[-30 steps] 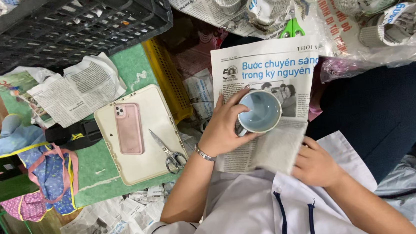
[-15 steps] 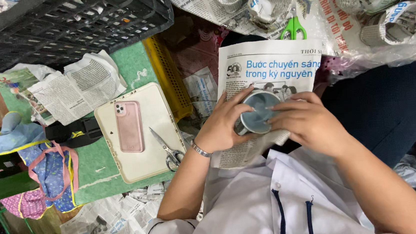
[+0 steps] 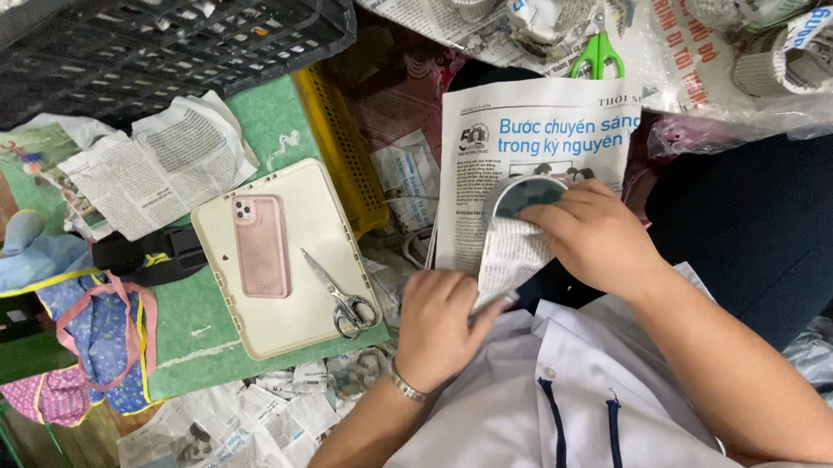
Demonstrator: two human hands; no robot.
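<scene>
Wrapping is partly complete: on the newspaper sheet [image 3: 531, 169], the right hand [image 3: 593, 239] folds paper over the blue cup [image 3: 526, 194], its rim still exposed, while the left hand [image 3: 439, 322], grip closed, pinches the sheet's lower edge

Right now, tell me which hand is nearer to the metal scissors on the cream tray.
Left. The left hand grips the newspaper's lower edge just right of the metal scissors. The right hand lies farther right, pressing paper over the cup.
</scene>
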